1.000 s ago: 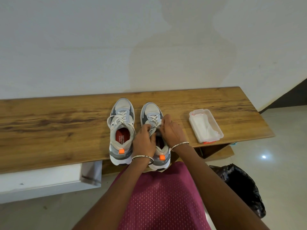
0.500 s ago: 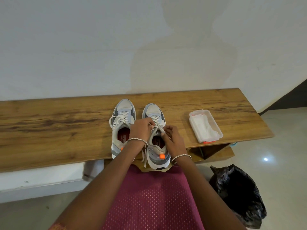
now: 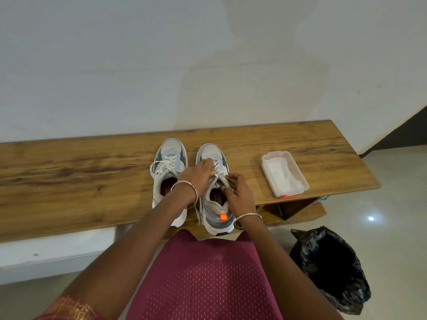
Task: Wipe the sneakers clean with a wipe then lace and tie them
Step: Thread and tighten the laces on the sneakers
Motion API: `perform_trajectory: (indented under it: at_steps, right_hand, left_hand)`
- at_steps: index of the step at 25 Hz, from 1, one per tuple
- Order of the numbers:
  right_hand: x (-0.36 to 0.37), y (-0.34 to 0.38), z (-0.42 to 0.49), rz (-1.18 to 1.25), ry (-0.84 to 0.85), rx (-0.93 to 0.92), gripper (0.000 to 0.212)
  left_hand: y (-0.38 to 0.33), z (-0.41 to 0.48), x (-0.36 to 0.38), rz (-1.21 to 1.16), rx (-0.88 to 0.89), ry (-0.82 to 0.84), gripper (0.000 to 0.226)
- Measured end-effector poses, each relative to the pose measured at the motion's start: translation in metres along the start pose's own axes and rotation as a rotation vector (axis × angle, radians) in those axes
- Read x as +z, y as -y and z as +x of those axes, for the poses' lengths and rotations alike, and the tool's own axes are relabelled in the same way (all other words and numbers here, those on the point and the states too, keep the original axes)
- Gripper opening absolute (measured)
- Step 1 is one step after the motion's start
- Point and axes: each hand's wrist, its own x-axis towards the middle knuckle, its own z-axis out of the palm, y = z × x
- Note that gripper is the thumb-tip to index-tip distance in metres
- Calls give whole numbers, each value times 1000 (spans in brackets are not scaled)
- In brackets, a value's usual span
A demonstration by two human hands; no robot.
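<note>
On the bench [image 3: 92, 181], my left grip [image 3: 199, 172] and right grip [image 3: 238, 193] each pinch the right sneaker [image 3: 211, 151] lace [image 3: 220, 173], to draw it snug for tying.

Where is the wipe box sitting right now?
Head view: the wipe box sits on the bench, toward its right end near the front edge, right of the right-hand sneaker and apart from it.

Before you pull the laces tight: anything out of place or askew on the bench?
The right sneaker overhangs the bench front edge at its heel, the left sneaker slightly too, and a loose lace end dangles past it. A hard tug might slide one off. Nothing spilled.
</note>
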Motion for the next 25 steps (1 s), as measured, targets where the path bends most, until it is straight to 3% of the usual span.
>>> perform_trajectory:
  at_steps: [3, 6, 13, 22, 25]
  right_hand:
    - [0, 0, 0, 2, -4, 1, 41]
    - [0, 1, 0, -5, -13, 1, 40]
    - [3, 4, -1, -75, -31, -35, 35]
    - [11, 7, 0, -155, -85, -38, 30]
    - [7, 7, 2, -100, -61, -17, 31]
  left_hand:
    - [5, -1, 0, -90, -1, -12, 9]
    - [3, -1, 3, 19, 12, -35, 7]
    - [-9, 6, -3, 209, 35, 9, 39]
    - [-7, 10, -2, 150, 114, -22, 29]
    - [-8, 4, -6, -21, 4, -74, 19]
